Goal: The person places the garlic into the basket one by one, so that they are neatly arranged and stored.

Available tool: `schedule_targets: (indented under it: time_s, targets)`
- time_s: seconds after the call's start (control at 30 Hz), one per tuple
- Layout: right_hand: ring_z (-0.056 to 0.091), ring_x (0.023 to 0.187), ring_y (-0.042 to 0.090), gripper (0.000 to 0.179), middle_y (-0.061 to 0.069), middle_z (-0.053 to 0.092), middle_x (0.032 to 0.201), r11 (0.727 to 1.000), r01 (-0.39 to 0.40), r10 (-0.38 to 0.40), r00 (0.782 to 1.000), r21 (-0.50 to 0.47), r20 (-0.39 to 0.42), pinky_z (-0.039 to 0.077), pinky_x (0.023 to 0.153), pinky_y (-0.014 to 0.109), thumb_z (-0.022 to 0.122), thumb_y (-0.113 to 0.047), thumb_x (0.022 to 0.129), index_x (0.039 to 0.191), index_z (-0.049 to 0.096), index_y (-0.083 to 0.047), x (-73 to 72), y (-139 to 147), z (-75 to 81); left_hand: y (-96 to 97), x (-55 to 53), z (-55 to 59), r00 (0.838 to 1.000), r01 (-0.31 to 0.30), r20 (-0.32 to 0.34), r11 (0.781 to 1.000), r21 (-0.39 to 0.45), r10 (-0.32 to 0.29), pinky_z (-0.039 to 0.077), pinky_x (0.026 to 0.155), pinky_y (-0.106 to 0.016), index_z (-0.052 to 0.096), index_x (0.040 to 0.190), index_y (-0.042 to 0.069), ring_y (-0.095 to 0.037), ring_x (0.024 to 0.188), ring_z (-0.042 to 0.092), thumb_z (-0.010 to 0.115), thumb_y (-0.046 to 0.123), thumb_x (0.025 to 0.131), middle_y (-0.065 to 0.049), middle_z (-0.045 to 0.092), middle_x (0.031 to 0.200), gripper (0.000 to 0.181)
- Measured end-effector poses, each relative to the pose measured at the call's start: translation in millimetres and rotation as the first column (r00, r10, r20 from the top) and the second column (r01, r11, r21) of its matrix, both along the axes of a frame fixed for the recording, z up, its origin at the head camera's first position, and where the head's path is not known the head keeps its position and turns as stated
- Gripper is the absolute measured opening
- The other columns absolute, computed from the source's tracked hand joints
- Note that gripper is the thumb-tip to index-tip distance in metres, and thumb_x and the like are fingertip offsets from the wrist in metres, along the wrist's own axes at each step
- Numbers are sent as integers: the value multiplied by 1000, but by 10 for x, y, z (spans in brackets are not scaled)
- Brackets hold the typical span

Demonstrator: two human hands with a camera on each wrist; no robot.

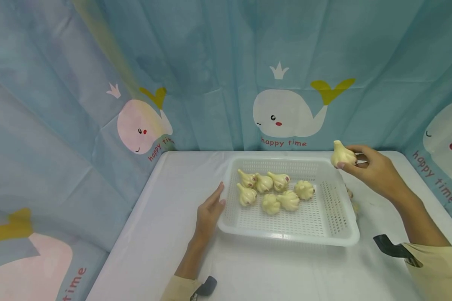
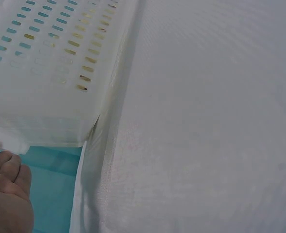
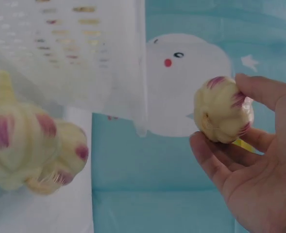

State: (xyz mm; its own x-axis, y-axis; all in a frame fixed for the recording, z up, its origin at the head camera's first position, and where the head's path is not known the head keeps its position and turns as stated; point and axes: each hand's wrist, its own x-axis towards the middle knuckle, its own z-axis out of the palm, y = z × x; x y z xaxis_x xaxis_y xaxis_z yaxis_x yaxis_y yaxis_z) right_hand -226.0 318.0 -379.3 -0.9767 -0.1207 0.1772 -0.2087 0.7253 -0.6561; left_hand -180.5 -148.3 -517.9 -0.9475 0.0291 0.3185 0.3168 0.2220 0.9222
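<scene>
My right hand (image 1: 374, 171) holds a garlic bulb (image 1: 342, 155) between thumb and fingers, above the basket's far right corner. In the right wrist view this bulb (image 3: 223, 110) shows purple streaks, and the thumb and fingertips grip it. Beside the left rim of a white perforated plastic basket (image 1: 286, 238), my left hand (image 1: 208, 213) has its fingers extended, with the thumb at the rim. The left wrist view shows that hand (image 2: 9, 194) at the basket's edge, only partly in frame. Several pale garlic bulbs (image 1: 289, 200) lie inside the basket, mostly towards its left and middle.
Outside the basket's right wall, more garlic bulbs (image 3: 21, 141) lie on the white-covered table (image 1: 165, 200); the basket mostly hides them in the head view. A blue curtain (image 1: 218, 83) with whale prints stands behind and on both sides of the table.
</scene>
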Motion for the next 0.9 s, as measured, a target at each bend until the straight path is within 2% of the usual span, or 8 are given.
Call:
schedule_targets:
  time_s: [0.07,0.13,0.17,0.27,0.33,0.37,0.5,0.9]
  targets:
    - [62,122,59,75,33,52,149,1000,-5,5,1000,-4,-1,63,87,60,72,-42,101,156,44,-1,-18,-46,28,0,-2,-4,1000,0,0,1000,-1,0,34,124,-23,53,156,16,-12,154,41,59,17,109,7,47,163,48]
    - [62,123,58,76,32,53,149,1000,-11,11,1000,-13,0,67,85,47,73,-42,101,157,43,-1,-39,-89,56,-1,-3,-7,1000,1,2,1000,-3,-1,34,125,-23,52,156,16,-12,154,40,59,18,109,8,47,163,48]
    - [62,124,56,76,31,53,149,1000,-10,10,1000,-19,2,68,84,36,73,-43,101,158,43,-2,-51,-109,69,-2,-3,-8,1000,1,2,1000,-3,-1,34,125,-23,52,157,16,-12,154,40,59,18,109,7,47,164,48]
    - [63,126,53,76,29,53,150,999,-17,17,1000,-47,4,57,77,8,72,-43,101,158,43,-3,-84,-165,106,-5,-2,-12,1000,4,-3,1000,-6,-4,34,125,-23,51,157,16,-14,155,40,58,19,109,6,46,164,48]
    - [62,127,51,75,28,53,152,997,-27,27,1000,-70,4,47,75,-1,72,-43,101,159,43,-4,-105,-199,126,-6,0,-13,1000,4,-6,1000,-9,-4,34,125,-23,51,157,16,-15,154,40,58,19,109,5,46,164,49]
    - [62,128,50,75,27,52,152,996,-33,33,999,-82,3,44,75,-3,72,-42,101,158,43,-4,-117,-216,133,-6,1,-12,1000,3,-7,1000,-10,-3,34,125,-23,51,157,16,-15,154,40,58,19,109,5,46,164,48]
    - [60,131,48,75,25,50,155,994,-53,54,999,-92,0,43,76,-3,72,-43,101,159,43,-5,-170,-287,153,-4,7,-4,1000,2,-5,1000,-4,-2,34,124,-23,52,157,17,-12,154,41,58,18,109,7,47,163,48]
    - [61,131,41,74,20,54,151,990,-90,93,995,-106,23,46,79,6,72,-46,101,157,44,-6,-302,-449,167,-3,8,3,1000,13,2,1000,5,-13,33,125,-23,52,157,17,-12,154,40,58,19,110,7,47,164,48]
